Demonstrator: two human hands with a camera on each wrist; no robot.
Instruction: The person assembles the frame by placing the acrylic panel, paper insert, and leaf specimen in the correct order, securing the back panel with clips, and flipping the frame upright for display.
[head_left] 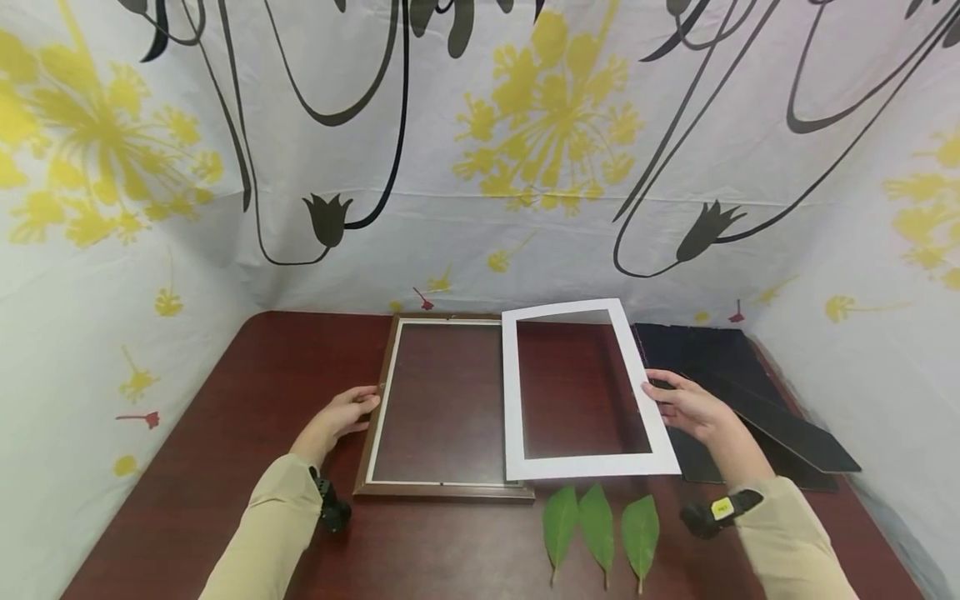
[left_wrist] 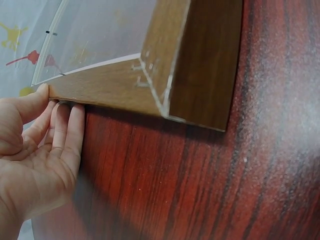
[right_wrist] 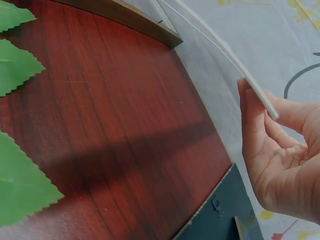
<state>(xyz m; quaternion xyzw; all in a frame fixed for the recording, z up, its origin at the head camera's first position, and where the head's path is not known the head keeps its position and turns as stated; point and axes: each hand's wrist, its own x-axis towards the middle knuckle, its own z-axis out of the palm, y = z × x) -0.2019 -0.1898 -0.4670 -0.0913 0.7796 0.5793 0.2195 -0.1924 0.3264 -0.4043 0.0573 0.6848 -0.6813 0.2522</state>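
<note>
A brown wooden picture frame [head_left: 442,491] lies on the table, a thin white line running along its inner edge. My left hand [head_left: 341,421] grips the frame's left side, thumb at the upper edge and fingers against the outer side in the left wrist view. To the right, my right hand [head_left: 693,408] pinches the right border of a white picture mat [head_left: 592,467] between thumb and fingers. The mat is raised and tilted, and it covers the frame's right side in the head view. In the right wrist view the mat [right_wrist: 250,87] shows edge-on, above the table.
Three green leaves [head_left: 597,529] lie in a row near the front of the dark red table [head_left: 300,358]. At the right is a black backing board [head_left: 697,346] with a flap-like black stand [head_left: 787,425]. A patterned cloth [head_left: 420,167] hangs behind and at the sides.
</note>
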